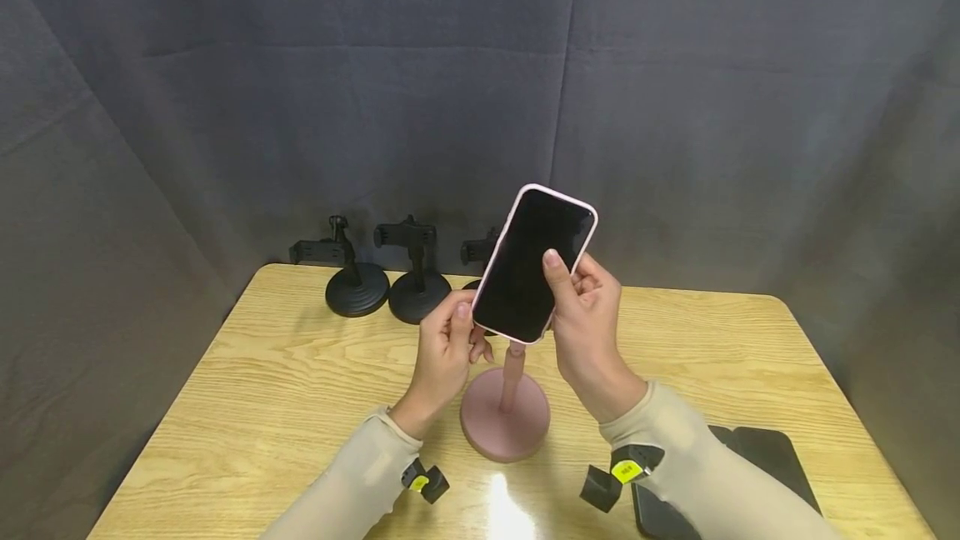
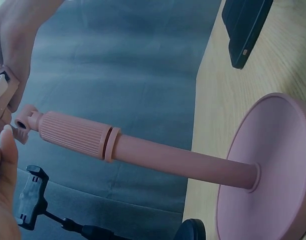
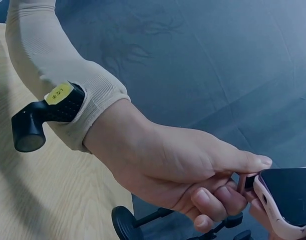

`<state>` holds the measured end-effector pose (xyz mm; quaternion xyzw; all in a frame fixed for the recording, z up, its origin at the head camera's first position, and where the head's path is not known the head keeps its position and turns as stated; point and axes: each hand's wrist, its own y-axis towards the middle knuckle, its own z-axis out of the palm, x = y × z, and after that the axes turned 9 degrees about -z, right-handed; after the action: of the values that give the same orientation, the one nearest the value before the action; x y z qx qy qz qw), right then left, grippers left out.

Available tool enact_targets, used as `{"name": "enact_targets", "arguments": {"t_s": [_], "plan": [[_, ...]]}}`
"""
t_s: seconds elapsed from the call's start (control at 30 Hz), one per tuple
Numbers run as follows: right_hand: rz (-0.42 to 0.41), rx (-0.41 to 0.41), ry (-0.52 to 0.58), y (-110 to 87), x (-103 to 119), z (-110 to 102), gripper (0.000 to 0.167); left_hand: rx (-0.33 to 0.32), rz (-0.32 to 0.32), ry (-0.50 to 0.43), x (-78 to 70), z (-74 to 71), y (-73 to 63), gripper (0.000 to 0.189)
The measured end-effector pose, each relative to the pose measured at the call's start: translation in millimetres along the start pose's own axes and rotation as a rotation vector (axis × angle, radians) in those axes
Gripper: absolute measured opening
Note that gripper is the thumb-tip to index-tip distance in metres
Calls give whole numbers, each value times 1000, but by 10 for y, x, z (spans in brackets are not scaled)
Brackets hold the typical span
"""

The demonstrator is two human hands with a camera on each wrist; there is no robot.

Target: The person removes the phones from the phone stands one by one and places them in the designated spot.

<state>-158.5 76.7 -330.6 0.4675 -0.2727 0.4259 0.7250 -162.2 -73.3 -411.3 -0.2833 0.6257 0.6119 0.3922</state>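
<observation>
A smartphone [image 1: 528,273] with a dark screen and pale pink case tilts above a pink phone stand [image 1: 506,415]. My right hand [image 1: 588,323] grips its right edge, thumb on the screen and fingers behind. At its lower left corner, my left hand [image 1: 446,348] pinches the stand's pink clamp [image 3: 244,181] between thumb and fingers. The right wrist view shows the clamp's dark inner pad beside the phone's edge. In the left wrist view, the ribbed collar and post [image 2: 182,162] rise from the round base to the joint behind the phone. Most of the clamp is hidden.
Several black phone stands [image 1: 356,290] line the back edge of the wooden table [image 1: 300,407], one partly behind the phone. Flat black objects [image 1: 772,457] lie at the front right, partly under my right forearm. A grey curtain [image 1: 375,107] hangs behind.
</observation>
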Motion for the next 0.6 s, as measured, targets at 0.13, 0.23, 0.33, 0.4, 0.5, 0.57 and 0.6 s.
{"name": "enact_targets", "arguments": {"t_s": [0.13, 0.23, 0.33, 0.4, 0.5, 0.57, 0.6], "plan": [[-4, -2, -7, -1, -9, 6, 14, -8, 7, -5, 18, -1, 2, 33], [15, -44, 30, 43, 23, 13, 16, -11, 13, -15, 49, 14, -29, 32], [-18, -97, 102, 151, 101, 50, 15, -20, 34, -26, 73, 29, -87, 30], [-54, -111, 146, 227, 158, 80, 16, -28, 37, -31, 65, 40, -118, 30], [-67, -94, 164, 280, 220, 94, 18, -45, 24, -13, 40, 49, -133, 27], [-54, -105, 154, 285, 244, 77, 18, -41, 7, 3, 19, 53, -132, 25], [-51, -116, 152, 287, 251, 61, 18, -36, -1, 16, 17, 53, -132, 24]]}}
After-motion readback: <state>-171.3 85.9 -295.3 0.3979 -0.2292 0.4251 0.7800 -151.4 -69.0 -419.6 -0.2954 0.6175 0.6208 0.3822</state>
